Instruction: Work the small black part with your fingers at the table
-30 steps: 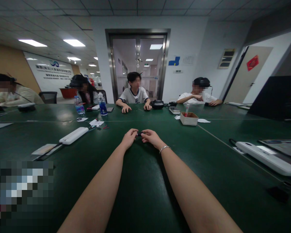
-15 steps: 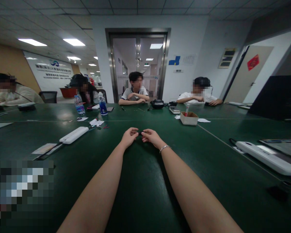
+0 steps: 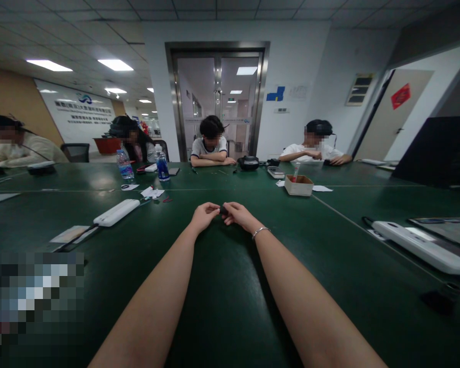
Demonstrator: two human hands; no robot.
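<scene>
Both arms reach out over the dark green table [image 3: 222,286], and the hands meet near its middle. Between them is a small black object [image 3: 223,210], too small and too covered by fingers to name. My left hand [image 3: 204,215] pinches its left end between thumb and fingertips. From the other side my right hand [image 3: 239,214], with a silver bracelet [image 3: 260,232] at the wrist, has its fingers closed round the right end.
A white power bank-like case [image 3: 117,212] lies to the left, another white device [image 3: 421,246] to the right. Beyond the hands stand a small box [image 3: 299,186], two bottles [image 3: 162,164] and paper scraps [image 3: 152,192]. Several people sit along the far side.
My right fingers have shifted on the black object, which now shows a little more and looks turned. The person opposite has lowered their head and folded their arms on the table.
</scene>
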